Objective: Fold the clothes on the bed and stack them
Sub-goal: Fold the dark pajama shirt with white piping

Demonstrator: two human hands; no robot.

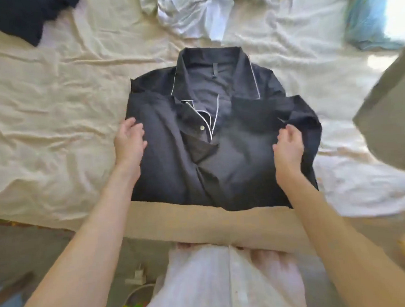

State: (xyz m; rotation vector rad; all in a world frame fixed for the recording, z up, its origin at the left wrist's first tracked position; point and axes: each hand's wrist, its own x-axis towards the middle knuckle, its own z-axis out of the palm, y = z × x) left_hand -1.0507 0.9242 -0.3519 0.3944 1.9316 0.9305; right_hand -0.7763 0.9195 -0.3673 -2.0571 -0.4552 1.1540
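Note:
A dark navy collared shirt (pixel 219 137) with white piping lies face up near the front edge of the bed, its sides folded inward over the front. My left hand (pixel 129 141) rests at the shirt's left folded edge with fingers loosely curled. My right hand (pixel 288 147) pinches the folded-in fabric on the shirt's right side. A pearl button shows below the collar.
The cream bedsheet (pixel 50 111) is wrinkled. A dark garment (pixel 14 17) lies at the far left, a pale white-green heap (pixel 191 10) at the far middle, white cloth (pixel 367 189) at the right. A grey-green panel (pixel 395 120) juts in from the right.

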